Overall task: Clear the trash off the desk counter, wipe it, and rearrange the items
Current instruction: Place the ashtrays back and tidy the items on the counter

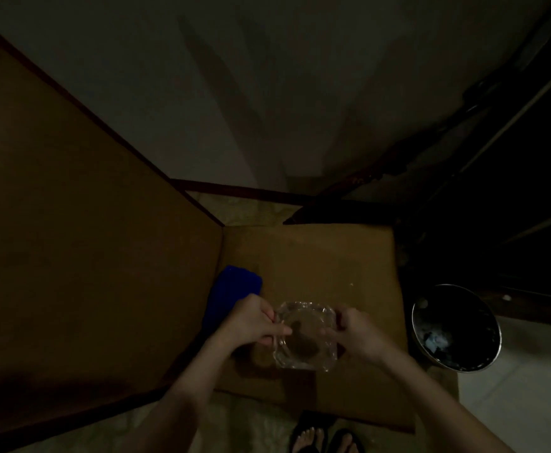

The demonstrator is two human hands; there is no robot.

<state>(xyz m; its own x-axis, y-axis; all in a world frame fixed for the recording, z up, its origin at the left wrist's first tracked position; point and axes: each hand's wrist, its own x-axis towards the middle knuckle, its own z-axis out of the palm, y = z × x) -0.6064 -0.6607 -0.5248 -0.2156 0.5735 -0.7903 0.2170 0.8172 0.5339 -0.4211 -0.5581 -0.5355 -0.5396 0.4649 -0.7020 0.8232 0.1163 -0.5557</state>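
A clear glass ashtray (pixel 305 336) with a dark patch inside is held over a brown cushioned seat (pixel 333 263). My left hand (pixel 256 322) grips its left rim, thumb over the edge. My right hand (pixel 354 331) holds its right rim with curled fingers. A blue cloth (pixel 231 292) lies on the seat just left of my left hand, partly hidden behind it. The scene is very dim.
A round metal trash bin (pixel 455 328) with crumpled trash inside stands on the floor right of the seat. A large brown desk counter (pixel 71 223) fills the left. The wall is ahead, dark furniture at right. My sandalled feet (pixel 325 436) show below.
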